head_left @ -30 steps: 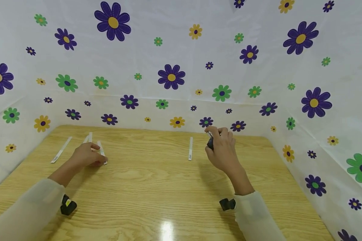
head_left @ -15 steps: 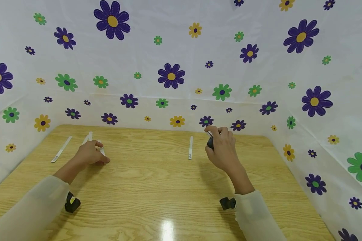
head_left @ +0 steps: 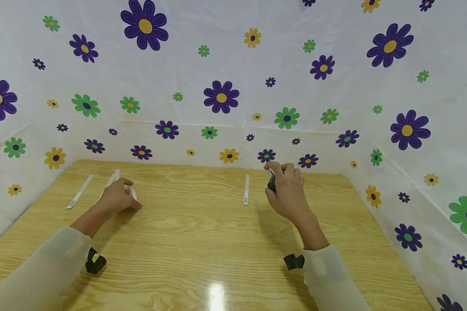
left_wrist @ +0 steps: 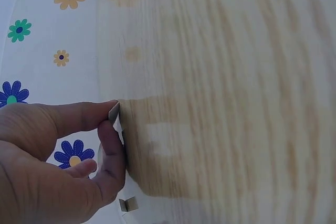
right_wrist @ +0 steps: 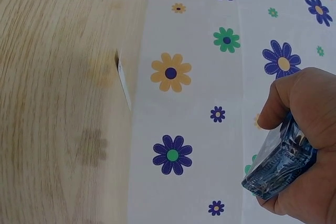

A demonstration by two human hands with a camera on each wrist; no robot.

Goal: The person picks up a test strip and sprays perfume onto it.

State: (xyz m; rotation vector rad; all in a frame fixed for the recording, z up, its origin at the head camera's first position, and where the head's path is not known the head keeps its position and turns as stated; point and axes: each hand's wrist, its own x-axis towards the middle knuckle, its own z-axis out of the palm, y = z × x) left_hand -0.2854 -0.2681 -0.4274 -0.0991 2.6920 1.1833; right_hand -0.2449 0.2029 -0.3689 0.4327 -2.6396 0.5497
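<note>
Between thumb and fingertips, my left hand pinches a narrow white paper strip at the left of the table. Its pinched end shows edge-on in the left wrist view; the hand hides much of the rest. More white strips lie to the left of that hand, some partly behind it. My right hand grips a shiny dark blue, angular glass-like spray bottle above the table. The index finger lies over its silvery top. Left of this hand, another white strip with small print rests on the table.
The wood-grain table spreads out under both hands. White cloth walls with printed flowers stand at the back and both sides. A small black device sits at the left wrist, and a similar device at the right.
My left hand has shifted slightly to the right and away from me, its fingers now closer around the strip. The right hand stays in place with the bottle.
</note>
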